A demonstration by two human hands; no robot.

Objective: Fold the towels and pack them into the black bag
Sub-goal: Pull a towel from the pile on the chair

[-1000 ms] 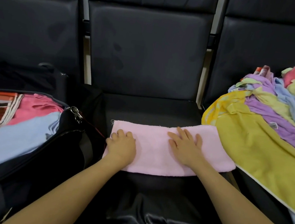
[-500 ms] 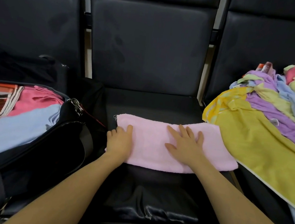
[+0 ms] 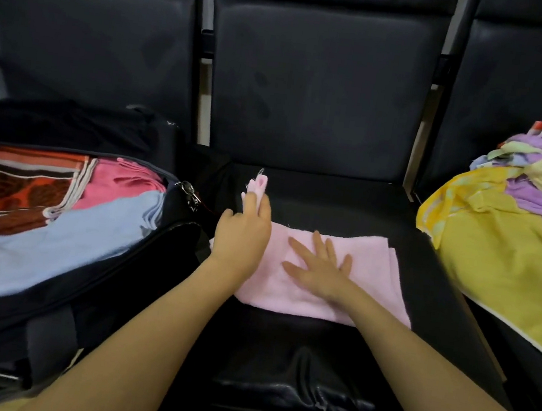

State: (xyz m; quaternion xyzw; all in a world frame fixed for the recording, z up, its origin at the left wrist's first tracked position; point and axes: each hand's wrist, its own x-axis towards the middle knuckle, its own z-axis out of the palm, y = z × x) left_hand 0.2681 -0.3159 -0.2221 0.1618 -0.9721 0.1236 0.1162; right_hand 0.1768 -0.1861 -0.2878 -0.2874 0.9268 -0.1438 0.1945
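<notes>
A light pink towel (image 3: 366,278), folded into a strip, lies across the middle black seat. My left hand (image 3: 242,232) grips the towel's left end and has lifted it, so a pink corner sticks up above my fingers. Flat on the towel's middle, my right hand (image 3: 320,267) presses down with fingers spread. The open black bag (image 3: 124,276) sits on the left seat and holds folded towels: a light blue one (image 3: 53,240), a darker pink one (image 3: 122,180) and an orange patterned one (image 3: 19,188).
A heap of unfolded towels (image 3: 511,241), yellow, purple and pale blue, covers the right seat. Black seat backs (image 3: 318,84) rise behind. The bag's zipper pull (image 3: 189,192) hangs at its right rim, close to my left hand.
My left hand went from resting on the towel's left end to gripping it and raising it off the seat. My right hand stayed flat on the towel. The view shifted left.
</notes>
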